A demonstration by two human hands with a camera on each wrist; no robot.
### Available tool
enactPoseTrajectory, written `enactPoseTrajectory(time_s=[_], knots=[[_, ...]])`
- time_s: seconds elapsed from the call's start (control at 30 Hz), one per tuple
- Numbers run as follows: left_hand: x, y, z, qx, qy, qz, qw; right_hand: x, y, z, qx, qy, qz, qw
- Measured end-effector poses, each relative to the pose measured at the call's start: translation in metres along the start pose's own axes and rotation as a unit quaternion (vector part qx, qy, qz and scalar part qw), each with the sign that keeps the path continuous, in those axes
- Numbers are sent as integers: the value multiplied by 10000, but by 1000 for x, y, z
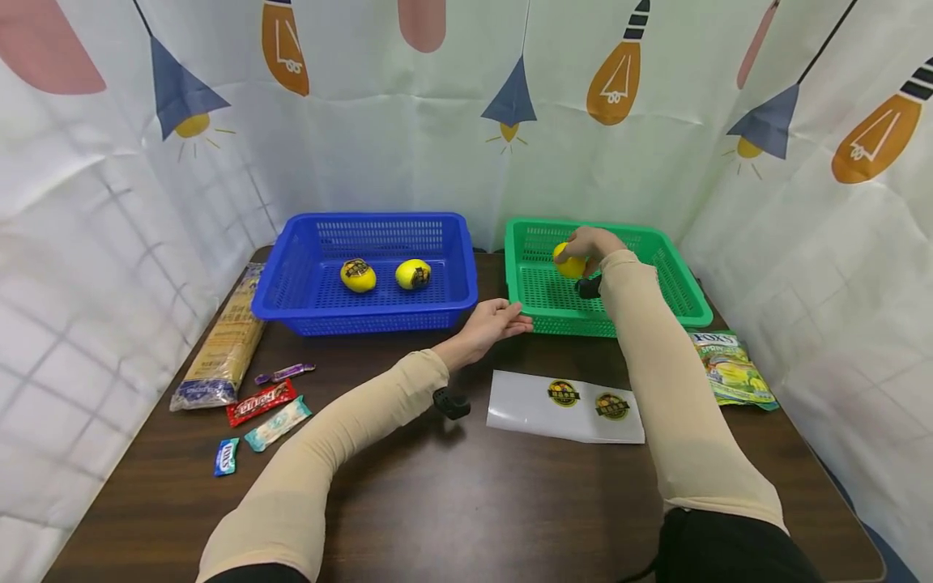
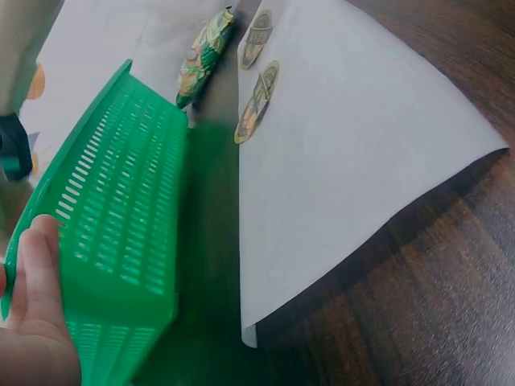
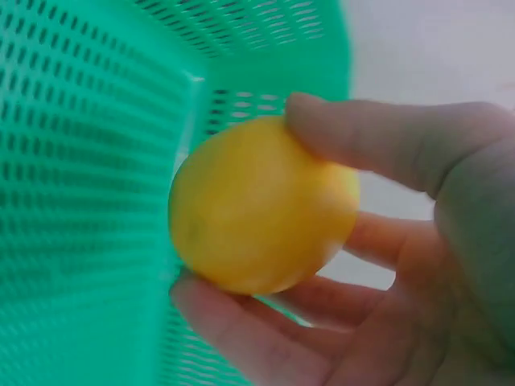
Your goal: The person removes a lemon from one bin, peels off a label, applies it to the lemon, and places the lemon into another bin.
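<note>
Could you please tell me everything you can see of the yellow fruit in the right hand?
The yellow fruit is round and lemon-like, with smooth, plain yellow skin and no sticker on the sides shown. The right hand grips it between curled fingers and thumb, above the green basket, within its perforated plastic walls. Nothing else touches it.
</note>
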State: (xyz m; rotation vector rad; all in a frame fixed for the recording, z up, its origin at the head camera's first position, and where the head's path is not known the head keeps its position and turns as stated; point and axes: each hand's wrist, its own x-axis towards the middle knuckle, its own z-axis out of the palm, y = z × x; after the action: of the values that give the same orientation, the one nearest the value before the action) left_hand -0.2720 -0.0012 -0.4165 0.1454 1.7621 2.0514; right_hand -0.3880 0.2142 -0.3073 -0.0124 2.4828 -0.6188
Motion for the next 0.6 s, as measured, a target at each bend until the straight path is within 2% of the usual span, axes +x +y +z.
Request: enactPoseTrajectory(time_s=[0.1,0.23,0.33,0.43,0.5,0.6], knots=[[-3,1,-2,83,-64,-27,9999,-21,-13,-8,-134,77,-354,9993],[-10,-2,-6,362,-146,-80,9992,-48,-25,-8,-574,550,-956,9922],[-18,-5,-9,689,-279,-77,9972,-73,-31,3,-1047,1203,-1506,9756],[-29,-7,-10,931,-466,-33,9946,-100,-32,25,-1293,1732,-2118,9531],[-38,-6,-10,960,-597,-1,9936,-115,-31,45,-1307,1901,-2524,9397],[-51,-6,-10,802,-799,28,9936,-131,-27,77,-1251,1952,-2969,9263]])
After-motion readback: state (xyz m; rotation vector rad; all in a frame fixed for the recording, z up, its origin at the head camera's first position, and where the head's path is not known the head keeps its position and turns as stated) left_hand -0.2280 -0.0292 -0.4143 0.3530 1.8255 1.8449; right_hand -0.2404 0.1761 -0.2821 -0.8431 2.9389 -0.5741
